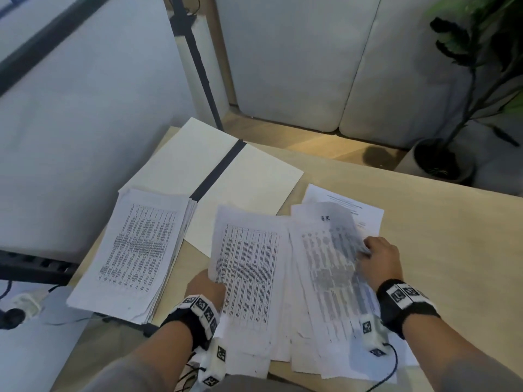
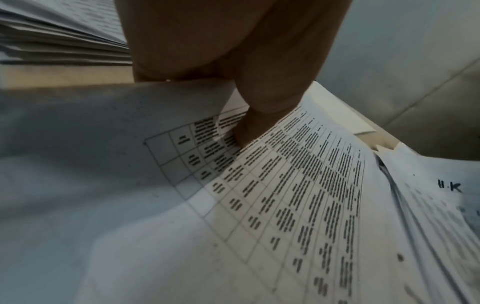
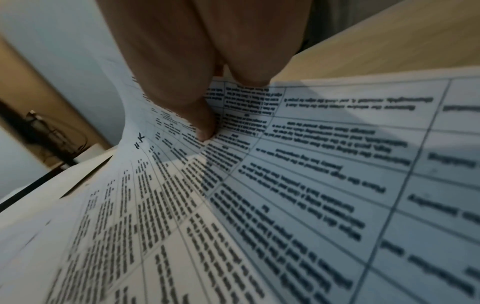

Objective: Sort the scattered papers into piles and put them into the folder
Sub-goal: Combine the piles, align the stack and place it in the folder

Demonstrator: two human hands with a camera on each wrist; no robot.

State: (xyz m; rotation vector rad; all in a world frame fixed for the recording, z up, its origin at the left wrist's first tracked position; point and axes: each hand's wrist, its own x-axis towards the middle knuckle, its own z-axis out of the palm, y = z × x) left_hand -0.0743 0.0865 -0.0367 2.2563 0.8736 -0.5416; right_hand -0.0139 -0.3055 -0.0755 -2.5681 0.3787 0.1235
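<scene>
On your table (image 1: 424,222): one sorted pile (image 1: 133,258), open folder (image 1: 215,165) unfilled, left hand (image 1: 208,290) and right hand (image 1: 380,260) each pinching unsorted sheets (image 1: 283,278).

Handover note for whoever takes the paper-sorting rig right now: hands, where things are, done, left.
Left hand: grips the left edge of a table-printed sheet, thumb on top.
Right hand: pinches a lifted, curling sheet marked "H.K" by its right edge.
Folder: lies open on the table, far left; nothing filed in it.
Done: one neat pile at the left, overlapping the folder's near edge.
Left: the loose fanned papers in front of the person need sorting, then all piles go into the folder.
</scene>
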